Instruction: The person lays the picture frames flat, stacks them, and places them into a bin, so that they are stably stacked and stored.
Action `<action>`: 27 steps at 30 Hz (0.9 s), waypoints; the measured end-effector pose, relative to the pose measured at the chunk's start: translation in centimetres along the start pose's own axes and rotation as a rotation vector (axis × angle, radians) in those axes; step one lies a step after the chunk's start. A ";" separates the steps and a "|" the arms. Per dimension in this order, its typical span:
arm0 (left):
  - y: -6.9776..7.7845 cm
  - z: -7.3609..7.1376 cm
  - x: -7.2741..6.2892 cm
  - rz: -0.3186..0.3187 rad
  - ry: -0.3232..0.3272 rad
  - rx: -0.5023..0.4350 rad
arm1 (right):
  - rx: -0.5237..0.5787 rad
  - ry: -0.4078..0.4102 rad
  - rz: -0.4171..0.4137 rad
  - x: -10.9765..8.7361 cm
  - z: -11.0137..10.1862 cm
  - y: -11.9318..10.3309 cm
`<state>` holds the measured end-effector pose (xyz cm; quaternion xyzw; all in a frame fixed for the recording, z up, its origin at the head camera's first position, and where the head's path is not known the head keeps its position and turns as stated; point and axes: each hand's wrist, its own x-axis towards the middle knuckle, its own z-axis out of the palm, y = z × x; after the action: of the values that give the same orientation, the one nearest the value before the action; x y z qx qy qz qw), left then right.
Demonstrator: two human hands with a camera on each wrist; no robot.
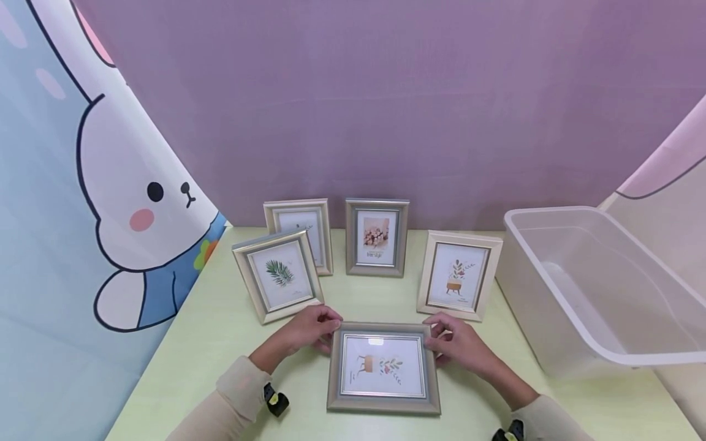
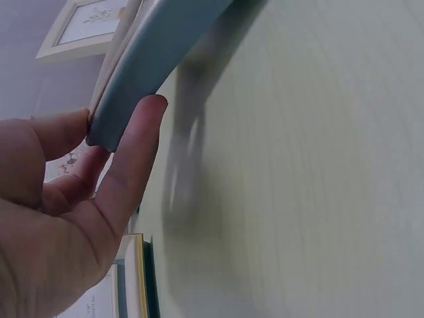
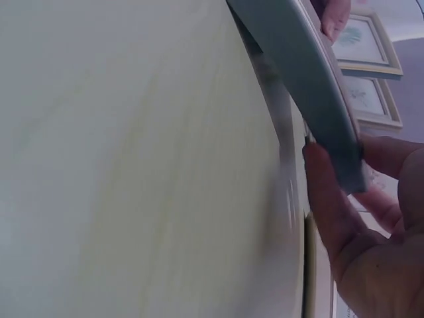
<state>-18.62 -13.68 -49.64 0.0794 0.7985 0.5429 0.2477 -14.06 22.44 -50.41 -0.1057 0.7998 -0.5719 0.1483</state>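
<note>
A grey-brown picture frame point(image 1: 383, 404) lies face up in front of the person, its potted-plant print turned sideways. My left hand point(image 1: 306, 331) pinches its far left corner between thumb and fingers. At the far right corner, my right hand point(image 1: 460, 344) grips the same frame in a like way. Both wrist views show the frame's grey side edge point(image 2: 132, 93) held between the fingers, with a shadow on the tabletop below it. In the right wrist view, the thumb and fingers of the right hand point(image 3: 377, 258) sit on either side of the frame's end.
Several picture frames stand behind the hands: a leaf print point(image 1: 280, 275), a pale frame point(image 1: 325, 245) partly hidden behind it, a flower print point(image 1: 377, 236) and a potted-plant print point(image 1: 458, 275). A white plastic bin point(image 1: 529, 294) stands at the right. A purple cloth point(image 1: 386, 110) hangs behind the table.
</note>
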 end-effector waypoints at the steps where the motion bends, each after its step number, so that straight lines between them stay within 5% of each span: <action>1: -0.1 0.0 0.1 -0.003 0.000 0.016 | -0.024 -0.003 0.000 0.1 0.0 0.0; 12: -0.2 0.2 0.5 -0.022 -0.029 0.154 | -0.340 0.003 -0.028 0.7 0.2 0.1; 27: 0.7 0.7 0.3 0.061 0.058 0.397 | -0.407 0.003 -0.042 0.8 0.3 0.0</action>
<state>-18.62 -12.75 -49.31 0.1351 0.8940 0.3838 0.1877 -14.73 21.85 -50.56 -0.1492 0.8968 -0.4015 0.1107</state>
